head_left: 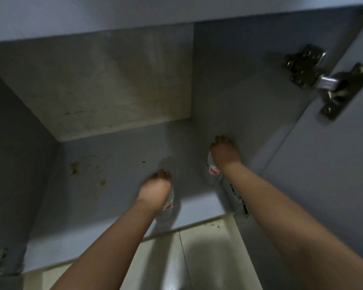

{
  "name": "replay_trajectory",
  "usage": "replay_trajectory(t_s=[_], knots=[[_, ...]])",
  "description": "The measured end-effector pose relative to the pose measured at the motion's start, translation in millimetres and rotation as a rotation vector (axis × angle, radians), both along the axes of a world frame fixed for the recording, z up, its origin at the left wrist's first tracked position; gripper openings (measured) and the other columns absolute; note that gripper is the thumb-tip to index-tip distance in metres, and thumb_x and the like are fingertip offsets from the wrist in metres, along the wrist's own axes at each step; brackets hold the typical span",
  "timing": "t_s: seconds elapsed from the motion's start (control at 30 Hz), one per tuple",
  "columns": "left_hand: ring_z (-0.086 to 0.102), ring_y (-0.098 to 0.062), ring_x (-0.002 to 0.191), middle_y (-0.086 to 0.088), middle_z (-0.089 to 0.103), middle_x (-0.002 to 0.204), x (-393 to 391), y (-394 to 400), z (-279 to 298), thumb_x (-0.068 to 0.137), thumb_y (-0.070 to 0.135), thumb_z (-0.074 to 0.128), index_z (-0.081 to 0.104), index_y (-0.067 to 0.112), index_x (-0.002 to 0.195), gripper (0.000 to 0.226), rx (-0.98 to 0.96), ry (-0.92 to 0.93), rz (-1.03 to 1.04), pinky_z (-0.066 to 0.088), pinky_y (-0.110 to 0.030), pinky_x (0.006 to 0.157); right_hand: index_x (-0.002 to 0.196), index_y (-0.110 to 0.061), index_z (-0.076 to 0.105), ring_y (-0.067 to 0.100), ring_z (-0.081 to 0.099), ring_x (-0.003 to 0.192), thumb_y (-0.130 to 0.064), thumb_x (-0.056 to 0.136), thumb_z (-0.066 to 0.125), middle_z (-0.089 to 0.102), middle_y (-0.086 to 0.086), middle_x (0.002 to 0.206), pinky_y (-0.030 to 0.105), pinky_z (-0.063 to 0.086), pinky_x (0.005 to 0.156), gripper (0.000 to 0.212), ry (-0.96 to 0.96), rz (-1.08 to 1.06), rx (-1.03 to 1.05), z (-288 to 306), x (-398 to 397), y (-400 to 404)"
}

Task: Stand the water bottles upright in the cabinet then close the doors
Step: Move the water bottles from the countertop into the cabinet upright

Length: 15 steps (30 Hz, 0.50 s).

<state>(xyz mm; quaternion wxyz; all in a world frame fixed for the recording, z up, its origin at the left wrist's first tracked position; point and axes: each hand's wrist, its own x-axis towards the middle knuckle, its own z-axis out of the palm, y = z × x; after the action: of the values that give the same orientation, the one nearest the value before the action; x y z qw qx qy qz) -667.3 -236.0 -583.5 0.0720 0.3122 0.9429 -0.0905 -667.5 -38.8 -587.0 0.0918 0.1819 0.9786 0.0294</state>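
I look steeply down into an open blue-grey cabinet (105, 206). My left hand (155, 189) is closed over the top of a clear water bottle with a red-and-white label (169, 204), which stands near the front of the cabinet floor. My right hand (223, 153) grips a second clear bottle with the same label (212, 169), further back against the right side wall. Both bottles look upright, and my hands hide most of each. The right door (327, 174) stands open.
The back panel (96, 91) is pale and stained. Yellowish stains (76, 167) mark the floor on the left. Metal hinges (323, 80) sit on the right wall and door, a lower hinge (238, 200) by my right forearm. Light floor tiles (208, 248) lie below.
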Motion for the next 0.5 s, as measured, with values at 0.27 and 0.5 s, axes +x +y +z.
replay_trajectory(t_s=[0.27,0.5], knots=[[0.072,-0.025,0.05,-0.022,0.073,0.062,-34,74,-19,0.055,0.003,0.05,0.073,-0.009,0.063,0.028,0.253,0.005,-0.029,0.049,-0.023,0.033,0.149,0.001,0.003,0.029,-0.009,0.148,-0.01,0.097,0.041,-0.01,0.013,0.16,0.028,-0.002,0.121,0.064,0.029,0.02,-0.207,-26,16,13],[0.067,-0.014,0.042,-0.013,0.067,0.048,-45,111,-36,0.034,0.031,0.052,0.072,-0.002,0.055,0.044,0.34,0.048,-0.202,0.046,-0.011,0.036,0.149,0.0,0.001,0.025,-0.009,0.148,-0.008,0.098,0.039,-0.009,0.012,0.16,0.023,-0.003,0.12,0.064,0.05,0.043,-0.301,-31,16,21]])
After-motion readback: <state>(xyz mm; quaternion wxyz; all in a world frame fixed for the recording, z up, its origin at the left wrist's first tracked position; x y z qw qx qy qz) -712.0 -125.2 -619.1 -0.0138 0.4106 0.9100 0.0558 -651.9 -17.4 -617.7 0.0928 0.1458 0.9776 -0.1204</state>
